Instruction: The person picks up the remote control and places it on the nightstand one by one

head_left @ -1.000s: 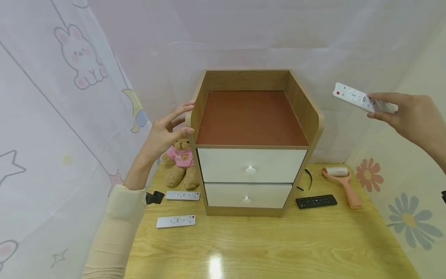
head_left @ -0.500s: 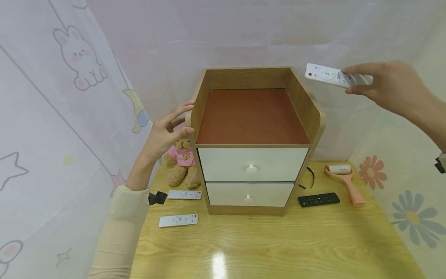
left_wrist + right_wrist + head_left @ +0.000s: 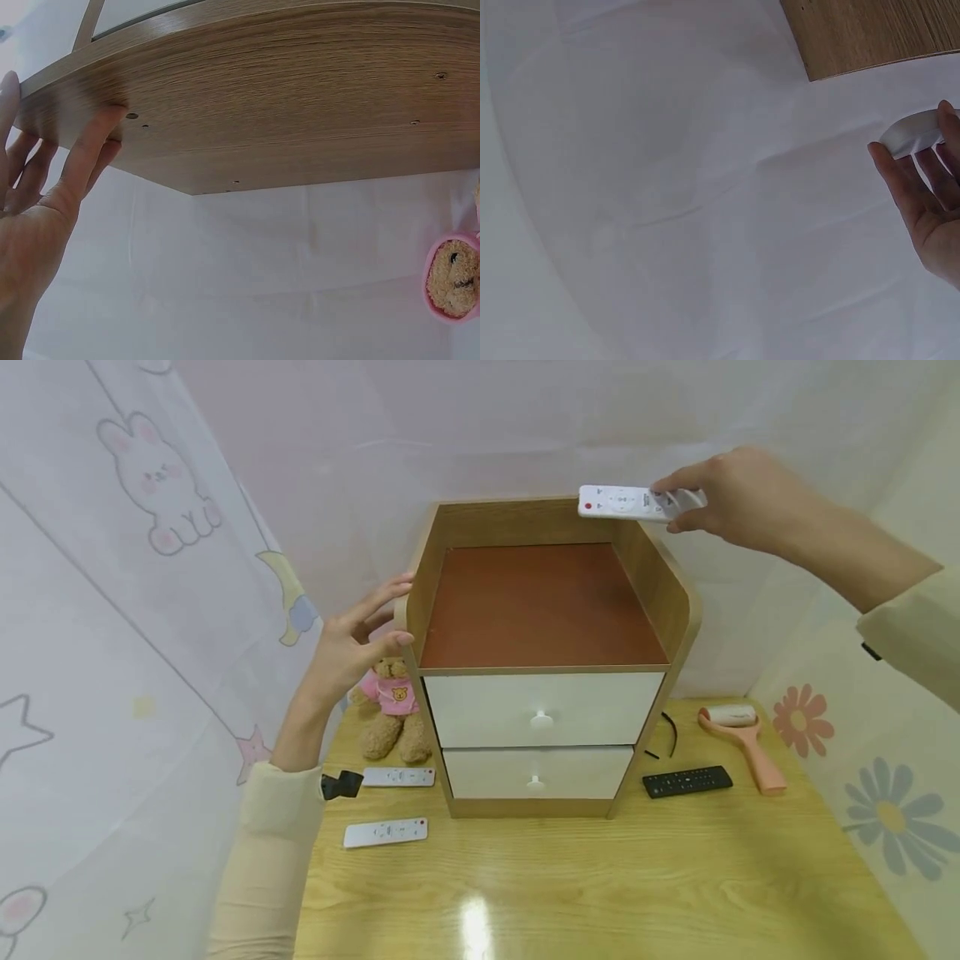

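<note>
My right hand (image 3: 738,497) pinches a white remote control (image 3: 621,503) by its right end, buttons facing up. It holds the remote above the back right corner of a small wooden cabinet (image 3: 543,672) with two white drawers. In the right wrist view the remote (image 3: 913,133) appears edge-on between thumb and fingers, apart from the wooden panel (image 3: 874,34). At the cabinet's left side, my left hand (image 3: 352,631) touches the rounded front corner of the side panel with extended fingers. The left wrist view shows fingertips against the panel's outer face (image 3: 285,97).
Two white remotes (image 3: 399,777) lie left of the cabinet, near a teddy bear (image 3: 393,710) in pink. Right of it are a black remote (image 3: 687,782), an orange lint roller (image 3: 750,743) and a thin black strip (image 3: 670,735). All stand on a wooden table (image 3: 570,877).
My right hand has carried the white remote leftward and upward in view, from right of the cabinet to over its back right corner. My left hand stays at the side panel.
</note>
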`<state>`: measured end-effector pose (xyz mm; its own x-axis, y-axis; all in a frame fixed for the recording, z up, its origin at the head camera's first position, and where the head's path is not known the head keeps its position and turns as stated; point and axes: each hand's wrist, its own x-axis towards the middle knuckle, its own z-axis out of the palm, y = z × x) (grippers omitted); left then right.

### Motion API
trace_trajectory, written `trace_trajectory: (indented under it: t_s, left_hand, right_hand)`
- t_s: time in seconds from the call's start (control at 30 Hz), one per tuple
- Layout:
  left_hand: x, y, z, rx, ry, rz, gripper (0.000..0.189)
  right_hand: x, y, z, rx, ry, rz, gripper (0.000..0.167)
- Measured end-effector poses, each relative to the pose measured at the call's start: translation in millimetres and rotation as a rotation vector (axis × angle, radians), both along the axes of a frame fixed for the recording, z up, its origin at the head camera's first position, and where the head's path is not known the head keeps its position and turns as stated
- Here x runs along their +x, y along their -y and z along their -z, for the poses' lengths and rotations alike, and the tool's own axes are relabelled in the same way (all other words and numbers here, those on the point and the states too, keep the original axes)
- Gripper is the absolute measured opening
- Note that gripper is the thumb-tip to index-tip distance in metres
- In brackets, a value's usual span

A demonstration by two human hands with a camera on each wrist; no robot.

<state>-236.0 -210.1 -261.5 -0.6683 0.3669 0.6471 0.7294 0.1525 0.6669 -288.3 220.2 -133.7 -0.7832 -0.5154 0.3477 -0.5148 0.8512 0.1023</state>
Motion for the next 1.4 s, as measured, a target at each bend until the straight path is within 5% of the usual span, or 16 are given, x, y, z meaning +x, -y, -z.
trace_trajectory:
  t_s: [0.53,0.87,1.17,1.4]
  left_hand:
    - [-1.5,-3.5,2.6,-0.007,-0.028,0.039,0.049]
    - [-1.0,-6.0,3.7,-0.007,0.01,0.026,0.05]
    - [-3.3,-7.9,3.2,0.0,-0.012,0.05,0.049]
    - [-2.5,-1.0,5.4,0.017,-0.008,0.084,0.05]
  right_hand:
    - [-30.9,52,-2.8,0.051,0.12,-0.131,0.043]
    - [-47.5,80,-1.1,0.145,0.222,-0.144,0.043]
    - [-59.7,92,8.5,0.193,0.269,-0.203,0.037]
    - [-67.4,108,22.2,0.22,0.324,-0.171,0.034]
